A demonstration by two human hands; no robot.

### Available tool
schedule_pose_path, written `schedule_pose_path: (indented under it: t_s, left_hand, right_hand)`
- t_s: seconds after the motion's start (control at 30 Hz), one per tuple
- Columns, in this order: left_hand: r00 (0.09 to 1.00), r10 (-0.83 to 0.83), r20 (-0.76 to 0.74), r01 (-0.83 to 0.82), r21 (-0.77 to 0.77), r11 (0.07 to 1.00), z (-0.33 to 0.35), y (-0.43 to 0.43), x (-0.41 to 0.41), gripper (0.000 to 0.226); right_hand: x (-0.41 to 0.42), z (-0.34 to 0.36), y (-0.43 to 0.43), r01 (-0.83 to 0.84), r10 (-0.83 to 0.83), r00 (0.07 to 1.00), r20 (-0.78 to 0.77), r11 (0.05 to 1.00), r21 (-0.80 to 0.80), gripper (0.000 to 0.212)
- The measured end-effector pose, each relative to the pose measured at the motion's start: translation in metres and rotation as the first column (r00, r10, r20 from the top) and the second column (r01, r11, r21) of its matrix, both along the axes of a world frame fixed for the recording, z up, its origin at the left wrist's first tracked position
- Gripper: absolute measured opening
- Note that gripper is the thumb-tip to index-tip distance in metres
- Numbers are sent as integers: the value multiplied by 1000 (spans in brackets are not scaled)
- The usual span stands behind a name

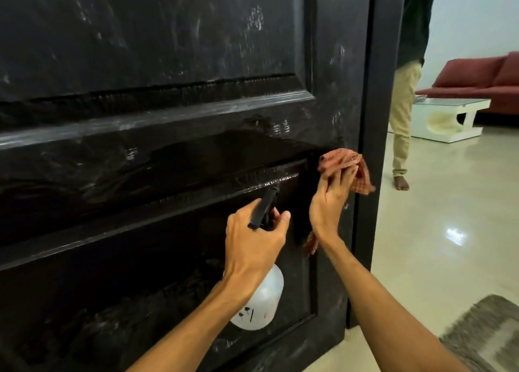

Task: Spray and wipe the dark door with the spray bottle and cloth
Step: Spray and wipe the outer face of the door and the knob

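My left hand (252,237) is curled round the neck of the spray bottle (259,301), with its black nozzle aimed at the wet moulding of the dark door (168,63), ready, I judge, for another squirt. My right hand (328,206) has its fingers stretched out and presses the red checked cloth (339,161) flat against the door's right stile, close to its edge, so the whole palm bears on the wipe. The upper panel shows pale streaks, so I think much remains.
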State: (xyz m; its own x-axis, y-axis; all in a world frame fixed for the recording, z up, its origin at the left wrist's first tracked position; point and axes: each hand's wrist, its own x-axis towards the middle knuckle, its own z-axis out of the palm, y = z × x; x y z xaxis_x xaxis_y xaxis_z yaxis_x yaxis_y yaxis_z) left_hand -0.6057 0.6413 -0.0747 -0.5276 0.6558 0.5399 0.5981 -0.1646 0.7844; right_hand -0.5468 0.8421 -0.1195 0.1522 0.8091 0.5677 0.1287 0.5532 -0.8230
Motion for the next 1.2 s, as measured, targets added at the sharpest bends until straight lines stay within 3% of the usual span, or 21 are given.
schedule_pose_path:
  t_s: [0.03, 0.13, 0.17, 0.23, 0.27, 0.3, 0.33, 0.4, 0.47, 0.5, 0.53, 0.6, 0.63, 0.73, 0.77, 0.8, 0.9, 0.97, 1.07, 1.13, 1.2]
  left_hand:
    - [1000, -11, -6, 11, 0, 1000, 0, 5, 2, 27]
    - [999, -24, -20, 24, 13, 1000, -1, 16, 6, 25]
    - [1000, -21, -11, 21, 13, 1000, 0, 18, 6, 24]
    - [1000, -4, 0, 4, 15, 1000, 0, 20, 2, 23]
    - [1000, 1, 0, -1, 15, 1000, 0, 21, 1, 23]
    - [1000, 4, 1, -4, 16, 1000, 0, 22, 1, 23]
    - [1000, 6, 3, -6, 22, 1000, 2, 22, 0, 23]
    - [1000, 4, -8, -3, 29, 1000, 3, 24, 1, 23]
    - [1000, 4, -7, -4, 39, 999, 5, 29, 1, 23]
    - [1000, 6, -2, -6, 39, 999, 6, 30, 1, 23]
    - [1000, 7, 7, -8, 39, 999, 7, 29, 1, 23]
    - [1000, 6, 15, -7, 41, 999, 10, 27, 0, 22]
    - [1000, 2, 15, -3, 41, 999, 11, 27, 0, 22]
    - [1000, 1, 27, -2, 46, 999, 11, 25, 1, 21]
    - [1000, 3, 28, -4, 44, 999, 10, 24, 2, 21]
    - [1000, 3, 29, -4, 41, 999, 7, 21, 2, 21]
    - [998, 7, 67, -8, 17, 1000, -1, 5, -1, 21]
    - [997, 11, 82, -12, 6, 1000, -4, -5, -4, 22]
    - [998, 34, 54, -34, -7, 999, -9, -11, -8, 22]
    - [998, 50, 45, -50, -8, 999, -12, -13, -7, 22]
    - [997, 54, 54, -53, -23, 998, -14, -15, -8, 21]
  right_hand:
    - [-6, 9, -8, -20, 20, 1000, -1, 1000, 4, 51]
    - [-10, 1, -12, -144, -15, 939, 343, 888, 436, 43]
    - [-4, 2, 0, -126, -14, 955, 298, 886, 446, 47]
    - [2, 15, 29, 41, -37, 999, -39, 992, 115, 55]
    - [4, 28, 32, 82, -88, 986, -144, 996, -44, 59]
    - [0, 41, 29, 87, -100, 985, -137, 991, -100, 60]
    - [-6, 51, 18, 71, -71, 997, -34, 997, 5, 56]
    - [-12, 57, 7, -55, -39, 975, 221, 914, 402, 52]
    - [-3, 59, 27, -53, -116, 957, 264, 830, 555, 53]
    - [3, 60, 40, 49, -145, 976, 164, 875, 482, 55]
    - [9, 61, 50, 143, -158, 987, 28, 945, 296, 57]
    - [11, 59, 46, 103, -107, 988, -110, 994, -44, 64]
    - [7, 55, 34, 48, -50, 998, -45, 998, -45, 64]
    - [5, 23, 5, -207, 101, 934, 342, 934, 292, 53]
    - [8, 7, 9, -219, 73, 921, 383, 909, 354, 53]
    - [11, -12, 16, -177, 62, 939, 337, 929, 324, 53]
    - [10, -59, 9, -37, 32, 998, -52, 994, -107, 56]
    - [6, -61, -13, -39, 25, 997, -71, 979, -203, 52]
    - [0, -6, -27, -122, 111, 989, 102, 987, 106, 41]
    - [-12, 21, -32, -219, 116, 950, 289, 908, 357, 52]
    - [-18, 9, -41, -242, 131, 950, 284, 882, 403, 63]
